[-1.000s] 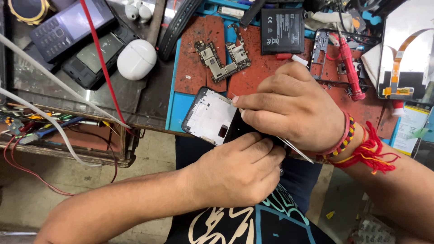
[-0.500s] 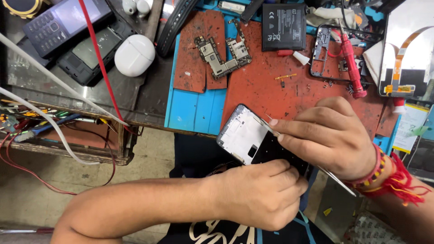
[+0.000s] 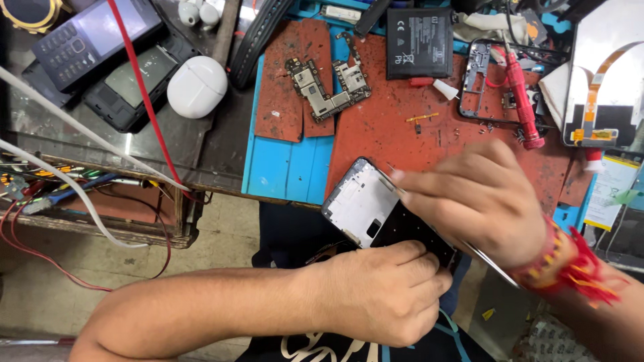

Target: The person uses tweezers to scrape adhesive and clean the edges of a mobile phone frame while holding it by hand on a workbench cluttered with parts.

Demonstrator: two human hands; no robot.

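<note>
Between my right hand's (image 3: 479,198) pinched fingers I see thin metal tweezers (image 3: 396,184), tip apparently touching the opened white-and-black phone frame (image 3: 369,201). My left hand (image 3: 386,295) has fingers curled tight on that frame's lower edge, over the counter's (image 3: 201,151) front lip. Beyond lie a rust-red work mat (image 3: 382,127) and green circuit board (image 3: 325,84).

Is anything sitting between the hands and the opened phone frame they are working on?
Nothing visible does. The left hand already grips the phone frame at its lower edge, and the right hand rests on its upper right side, holding thin metal tweezers against it.
</note>
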